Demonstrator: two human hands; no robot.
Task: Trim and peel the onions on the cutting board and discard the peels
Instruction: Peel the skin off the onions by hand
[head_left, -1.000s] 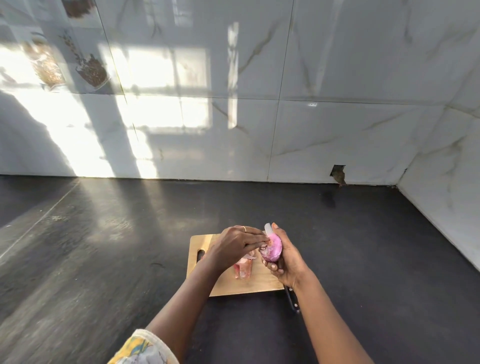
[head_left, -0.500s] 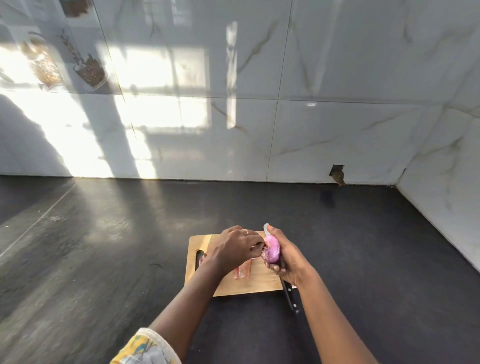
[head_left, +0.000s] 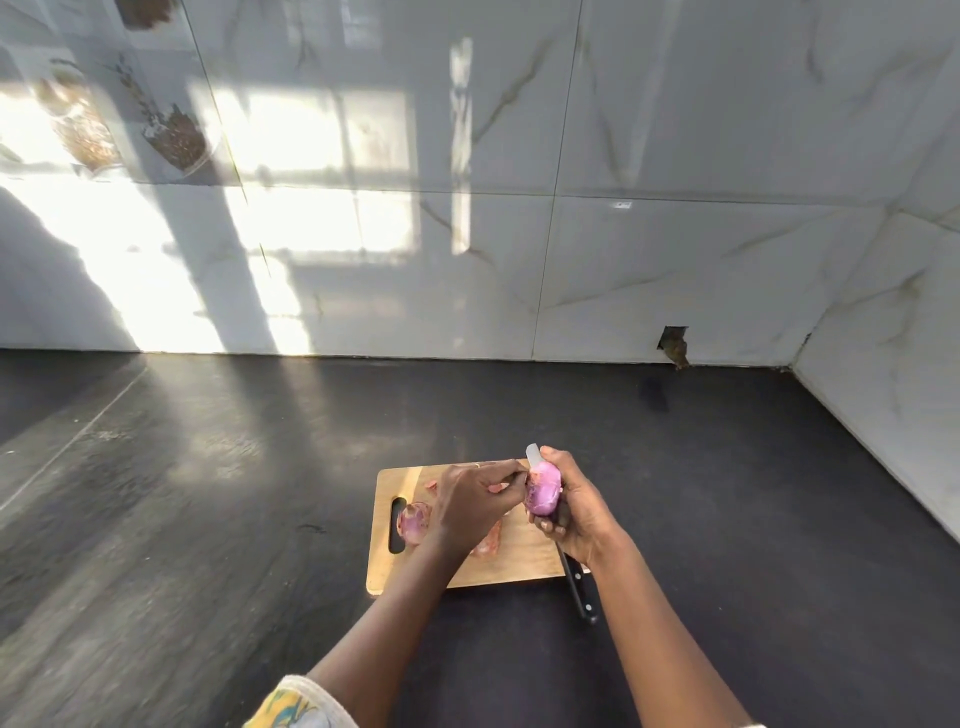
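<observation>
Shifted rightward since a moment ago, exposing a second onion (head_left: 414, 521) on the cutting board's (head_left: 519, 566) left end, the left hand (head_left: 470, 506) pinches skin atop the glossy pink onion (head_left: 544, 491), gripped above the board alongside the knife (head_left: 581, 592) by the curled right hand (head_left: 582, 514).

Above the cutting board (head_left: 498, 571), the right hand (head_left: 576, 512) is gripping a purple onion (head_left: 543, 491) together with a knife (head_left: 579, 587), while the left hand (head_left: 475, 501) is pinching the onion's skin. A second onion (head_left: 414, 522) and peels (head_left: 488, 543) are lying on the board.
</observation>
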